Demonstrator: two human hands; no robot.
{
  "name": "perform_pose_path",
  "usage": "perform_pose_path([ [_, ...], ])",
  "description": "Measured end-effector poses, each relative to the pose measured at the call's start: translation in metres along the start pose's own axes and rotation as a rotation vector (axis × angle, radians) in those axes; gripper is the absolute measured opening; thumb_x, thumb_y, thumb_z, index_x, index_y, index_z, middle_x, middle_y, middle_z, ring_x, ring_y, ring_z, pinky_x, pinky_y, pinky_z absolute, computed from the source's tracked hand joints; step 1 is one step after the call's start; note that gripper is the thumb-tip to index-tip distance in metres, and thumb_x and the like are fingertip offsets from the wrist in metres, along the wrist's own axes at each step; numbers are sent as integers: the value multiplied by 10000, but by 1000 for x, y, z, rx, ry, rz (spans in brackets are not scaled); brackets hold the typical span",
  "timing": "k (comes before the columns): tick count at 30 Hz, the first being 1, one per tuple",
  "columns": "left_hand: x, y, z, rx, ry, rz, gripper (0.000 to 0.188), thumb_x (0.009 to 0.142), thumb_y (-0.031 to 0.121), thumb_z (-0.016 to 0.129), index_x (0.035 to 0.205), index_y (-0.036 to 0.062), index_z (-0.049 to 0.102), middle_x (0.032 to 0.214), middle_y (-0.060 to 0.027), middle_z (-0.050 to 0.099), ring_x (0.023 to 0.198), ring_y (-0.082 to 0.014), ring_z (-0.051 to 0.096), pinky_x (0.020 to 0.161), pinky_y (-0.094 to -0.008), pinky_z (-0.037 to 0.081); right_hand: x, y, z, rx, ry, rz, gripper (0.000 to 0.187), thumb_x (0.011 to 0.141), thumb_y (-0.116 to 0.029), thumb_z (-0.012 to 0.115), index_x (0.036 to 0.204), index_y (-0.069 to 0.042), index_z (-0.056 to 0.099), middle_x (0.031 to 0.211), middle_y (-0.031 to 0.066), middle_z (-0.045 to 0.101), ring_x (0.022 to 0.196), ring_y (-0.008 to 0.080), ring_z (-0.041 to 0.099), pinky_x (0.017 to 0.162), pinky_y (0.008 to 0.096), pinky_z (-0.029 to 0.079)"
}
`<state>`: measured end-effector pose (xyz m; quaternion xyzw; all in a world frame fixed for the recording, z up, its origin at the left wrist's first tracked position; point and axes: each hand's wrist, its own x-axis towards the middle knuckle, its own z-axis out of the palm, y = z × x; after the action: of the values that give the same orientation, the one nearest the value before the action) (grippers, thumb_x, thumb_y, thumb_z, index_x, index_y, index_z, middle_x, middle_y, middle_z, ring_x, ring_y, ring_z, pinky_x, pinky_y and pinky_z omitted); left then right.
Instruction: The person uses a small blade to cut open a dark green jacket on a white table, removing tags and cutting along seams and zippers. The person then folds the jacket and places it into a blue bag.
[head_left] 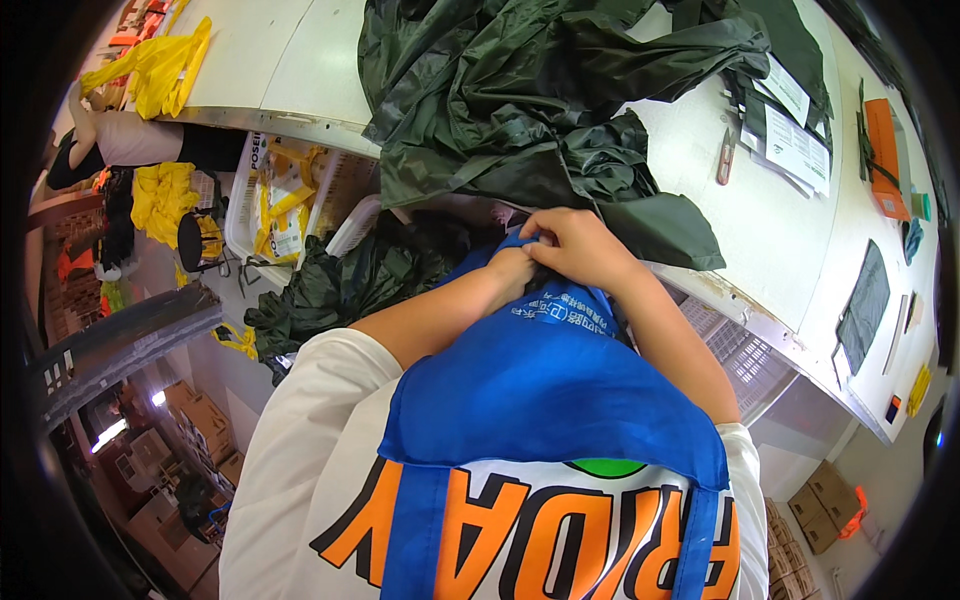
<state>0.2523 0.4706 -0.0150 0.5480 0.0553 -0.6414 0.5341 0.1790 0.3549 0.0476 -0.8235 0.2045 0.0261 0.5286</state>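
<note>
In front of my chest, at the table's near edge, my two hands meet over the blue apron (545, 365) that I wear. My left hand (512, 270) is closed, its fingers mostly tucked out of sight. Bent over it, my right hand (572, 245) has its thumb and fingers drawn together in a pinch. Whatever lies between the fingers is too small or hidden to make out. Just beyond them, dark green thin fabric (500, 120) lies crumpled on the white table (290, 60), and one flap hangs over the edge by my right wrist.
A white crate (240, 215) with yellow packets stands below the table at left, near more dark green fabric (330, 300). Right on the table lie a small cutter (724, 158), printed paper sheets (795, 145) and a folded dark piece (863, 305). Another person (130, 140) is at far left.
</note>
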Motion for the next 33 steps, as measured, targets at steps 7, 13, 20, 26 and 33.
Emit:
perform_pose_path([
  [7, -14, 9, -12, -312, 123, -58, 201, 850, 183, 592, 1009, 63, 622, 918, -72, 643, 830, -186, 619, 746, -324, 513, -39, 51, 23, 94, -42, 140, 470, 896, -250, 576, 1303, -35, 480, 1274, 182, 530, 1168, 307, 513, 967, 351, 410],
  [13, 3, 12, -38, 673, -35, 283, 274, 861, 230, 564, 1049, 45, 640, 1004, -128, 656, 907, -254, 630, 782, -358, 502, -40, 51, 35, 218, -2, 217, 489, 887, -295, 596, 1294, -46, 492, 1256, 173, 547, 1129, 283, 542, 950, 355, 418],
  [20, -24, 37, -31, 1058, -371, 29, 354, 889, 266, 503, 1108, 10, 611, 1057, -135, 644, 961, -250, 598, 836, -342, 449, -58, 7, -4, 202, -224, 175, 491, 855, -259, 644, 1278, -47, 511, 1179, 154, 590, 1060, 234, 582, 889, 331, 458],
  [26, -7, 12, -59, 1295, -405, -154, 481, 926, 356, 469, 1188, -33, 574, 1293, -190, 522, 1205, -288, 482, 999, -341, 367, -56, 10, -111, 585, 132, 307, 311, 878, -198, 595, 1124, -7, 593, 988, 90, 653, 824, 165, 630, 719, 280, 503],
  [33, -79, 134, -48, 1365, -662, 188, 446, 928, 334, 528, 1252, 29, 546, 1323, -189, 499, 1154, -291, 537, 979, -345, 410, -24, 59, -97, -118, 711, 250, 450, 807, -237, 677, 1178, -10, 560, 1048, 136, 608, 958, 235, 577, 845, 335, 455],
])
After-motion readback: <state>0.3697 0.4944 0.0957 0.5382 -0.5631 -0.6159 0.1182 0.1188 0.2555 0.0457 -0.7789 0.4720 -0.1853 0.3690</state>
